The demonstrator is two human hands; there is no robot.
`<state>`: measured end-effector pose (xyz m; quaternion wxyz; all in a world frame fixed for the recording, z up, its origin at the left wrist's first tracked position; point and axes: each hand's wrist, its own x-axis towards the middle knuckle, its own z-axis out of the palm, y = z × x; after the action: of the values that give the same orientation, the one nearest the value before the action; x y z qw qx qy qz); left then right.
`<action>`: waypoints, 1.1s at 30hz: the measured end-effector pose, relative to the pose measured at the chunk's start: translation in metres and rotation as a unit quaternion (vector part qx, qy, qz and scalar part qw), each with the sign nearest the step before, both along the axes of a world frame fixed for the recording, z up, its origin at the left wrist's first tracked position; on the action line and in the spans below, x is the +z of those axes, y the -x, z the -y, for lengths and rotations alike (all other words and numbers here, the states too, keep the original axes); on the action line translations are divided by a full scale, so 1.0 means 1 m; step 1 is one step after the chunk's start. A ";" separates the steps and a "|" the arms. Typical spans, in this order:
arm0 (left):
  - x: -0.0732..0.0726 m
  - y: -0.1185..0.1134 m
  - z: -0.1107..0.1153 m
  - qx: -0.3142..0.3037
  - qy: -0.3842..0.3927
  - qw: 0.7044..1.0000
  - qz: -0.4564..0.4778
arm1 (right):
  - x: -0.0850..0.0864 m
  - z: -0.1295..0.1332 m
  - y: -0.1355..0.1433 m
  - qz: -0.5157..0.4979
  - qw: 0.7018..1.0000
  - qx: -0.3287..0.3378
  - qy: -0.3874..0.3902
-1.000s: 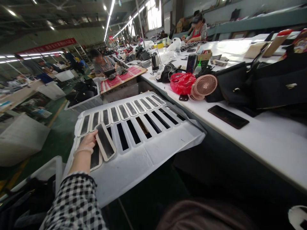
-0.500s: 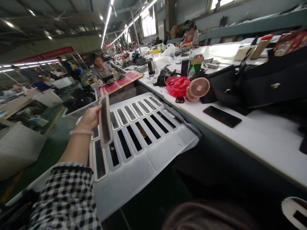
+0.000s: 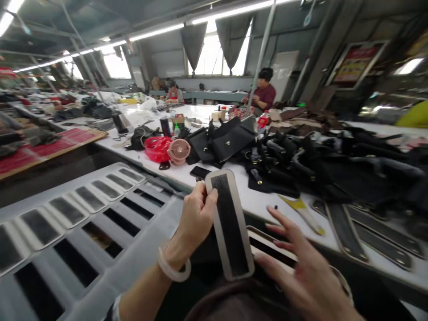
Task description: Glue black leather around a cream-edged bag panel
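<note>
My left hand (image 3: 192, 225) pinches the upper left edge of a flat, round-cornered strip (image 3: 230, 227) with a pale border and a black centre. The strip stands nearly upright in front of me. My right hand (image 3: 306, 267) is open with its fingers spread, its thumb near the strip's lower right edge; whether they touch I cannot tell. Behind that hand, partly covered, is a pale piece with a dark slot (image 3: 267, 249). To the left, a translucent plastic sheet (image 3: 133, 243) has dark rectangular openings, with a row of similar pale-bordered strips (image 3: 92, 198) along its far side.
On the white table (image 3: 155, 168) are a pink fan (image 3: 179, 151), a red plastic bag (image 3: 157, 149), a phone (image 3: 199, 172), black bags (image 3: 234, 140), a yellow-marked tool (image 3: 302, 214) and dark straps (image 3: 347, 232). Two people sit farther back. A red-topped board (image 3: 50, 145) lies at left.
My view has swung right. My left hand has brought the strip from above the plastic sheet to in front of me. My right hand has come into view.
</note>
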<state>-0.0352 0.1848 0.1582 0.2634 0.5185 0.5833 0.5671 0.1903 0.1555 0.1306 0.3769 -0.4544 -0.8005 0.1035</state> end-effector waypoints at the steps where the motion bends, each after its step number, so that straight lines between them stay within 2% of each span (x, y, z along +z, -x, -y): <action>1: 0.003 -0.022 -0.002 -0.014 -0.014 1.000 -0.007 | 0.004 -0.005 0.006 0.006 1.000 -0.013 0.019; 3: 0.011 -0.053 -0.003 -0.074 -0.018 0.995 0.057 | 0.010 -0.018 0.013 0.003 0.999 -0.036 0.008; 4: 0.014 -0.063 -0.003 -0.131 -0.006 0.985 0.113 | 0.012 -0.024 0.012 -0.006 0.999 -0.050 0.005; 6: 0.018 -0.072 -0.003 -0.269 0.032 0.938 0.217 | 0.014 -0.034 -0.004 -0.039 0.997 -0.069 0.017; 7: 0.018 -0.072 -0.004 -0.323 0.048 0.912 0.246 | 0.014 -0.038 -0.016 -0.057 0.995 -0.075 0.034; 8: 0.017 -0.071 -0.005 -0.353 0.058 0.897 0.260 | 0.013 -0.040 -0.031 -0.070 0.993 -0.080 0.050; 9: 0.012 -0.068 -0.006 -0.353 0.064 0.896 0.263 | 0.011 -0.042 -0.045 -0.080 0.991 -0.087 0.060; 11: -0.004 -0.061 -0.007 -0.278 0.059 0.924 0.257 | 0.005 -0.043 -0.072 -0.085 0.989 -0.107 0.057; 13: -0.031 -0.056 -0.008 -0.162 0.045 0.953 0.252 | -0.004 -0.042 -0.090 -0.083 0.989 -0.117 0.035; 15: -0.067 -0.055 -0.008 -0.068 0.046 0.963 0.257 | -0.014 -0.042 -0.100 -0.082 0.991 -0.109 0.008; 19: -0.139 -0.063 0.000 -0.004 0.141 0.948 0.284 | -0.035 -0.042 -0.106 -0.079 0.992 -0.091 -0.033; 22: -0.176 -0.073 0.007 0.012 0.202 0.933 0.297 | -0.047 -0.042 -0.109 -0.078 0.992 -0.098 -0.026; 24: -0.188 -0.079 0.010 0.008 0.219 0.929 0.299 | -0.052 -0.041 -0.112 -0.077 0.991 -0.109 -0.012; 26: -0.194 -0.085 0.011 -0.004 0.226 0.926 0.302 | -0.054 -0.041 -0.115 -0.072 0.991 -0.116 0.000; 33: -0.190 -0.097 0.009 -0.025 0.257 0.913 0.315 | -0.054 -0.041 -0.135 -0.068 0.981 -0.175 0.049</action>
<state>0.0615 0.1758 -0.0319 0.5714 0.2417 0.5828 0.5248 0.3254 0.1964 0.0768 0.4199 -0.5970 -0.6754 0.1054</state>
